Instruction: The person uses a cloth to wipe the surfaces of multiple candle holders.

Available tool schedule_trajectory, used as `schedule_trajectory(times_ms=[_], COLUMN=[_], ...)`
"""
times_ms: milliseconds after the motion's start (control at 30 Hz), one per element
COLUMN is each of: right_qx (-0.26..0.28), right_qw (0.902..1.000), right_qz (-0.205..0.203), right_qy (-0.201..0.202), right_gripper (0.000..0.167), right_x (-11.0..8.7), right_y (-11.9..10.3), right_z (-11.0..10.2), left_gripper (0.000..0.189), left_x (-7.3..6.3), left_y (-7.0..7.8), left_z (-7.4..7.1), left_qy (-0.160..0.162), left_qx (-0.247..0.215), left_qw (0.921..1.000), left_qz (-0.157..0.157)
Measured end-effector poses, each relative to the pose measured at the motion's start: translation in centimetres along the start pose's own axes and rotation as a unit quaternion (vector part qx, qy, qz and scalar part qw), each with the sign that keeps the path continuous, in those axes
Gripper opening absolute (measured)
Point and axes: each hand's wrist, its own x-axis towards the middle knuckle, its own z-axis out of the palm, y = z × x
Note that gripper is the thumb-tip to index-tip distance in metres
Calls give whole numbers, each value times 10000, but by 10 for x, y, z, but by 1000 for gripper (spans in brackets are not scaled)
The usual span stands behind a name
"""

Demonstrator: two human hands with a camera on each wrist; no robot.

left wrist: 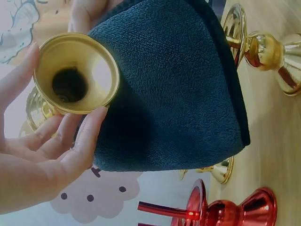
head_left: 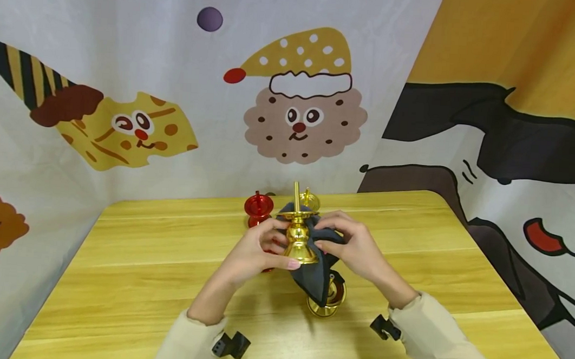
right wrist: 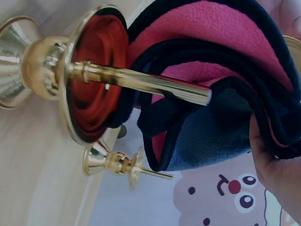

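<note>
My left hand (head_left: 254, 251) holds a gold candlestick (head_left: 297, 232) upright above the table, thumb at its base and fingers behind it. In the left wrist view the hollow underside of this candlestick (left wrist: 101, 66) faces the camera. A dark blue-grey cloth (head_left: 314, 276) hangs right beside and behind it, gripped by my right hand (head_left: 350, 242). The right wrist view shows a pink inner side on the folded cloth (right wrist: 225, 23), with fingers of the right hand (right wrist: 277, 176) pinching its edge. Whether the cloth touches the candlestick is unclear.
Below the cloth, another gold candlestick (head_left: 324, 310) stands on the wooden table (head_left: 155, 281). Farther back are a red candlestick (head_left: 259, 206) and one more gold candlestick (head_left: 312, 201); part of a second red one shows in the left wrist view. A printed curtain (head_left: 177, 43) hangs behind.
</note>
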Motion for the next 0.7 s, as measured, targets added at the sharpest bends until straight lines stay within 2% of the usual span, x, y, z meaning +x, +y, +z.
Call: schedule_trajectory(times_ms=[100,200,267,333,400,433,500,600,633,700], right_qx=[-18,-186,-372,-566,-768,-823,-895,-752,-682,-584], right_qw=[10000,9995,9985,9970,9950,9944,9935,9949,9956,9965], right_qz=[-28,-165,-277,-394,-535,-580,-644,-623,-590,-545], right_qy=[63,209,307,346,334,318,284,252,244,240], right_gripper=[22,22,23,22,22,22,22,22,22,22], right_x=[0,0,1,1,2,2,2,1,1,1], right_y=[2,1,-2,-6,-8,-9,-10,-10,-10,-9], right_z=[1,4,7,10,13,14,14,11,10,7], left_gripper=[63,64,65,64,64,64,63,63,64,67], left_x=[0,-1,-1,-2,-2,-1,-1,0,0,-1], left_y=[0,0,0,0,0,-1,-3,-8,-9,-10], left_z=[2,6,9,13,14,13,10,-1,-4,-10], left_qy=[75,437,745,1018,1127,1112,929,365,130,-370], left_qx=[166,789,1374,1935,2282,2251,1892,813,420,-225], left_qw=[9998,9959,9875,9752,9661,9670,9768,9957,9988,9989], left_qz=[-38,66,211,346,439,445,380,233,192,202])
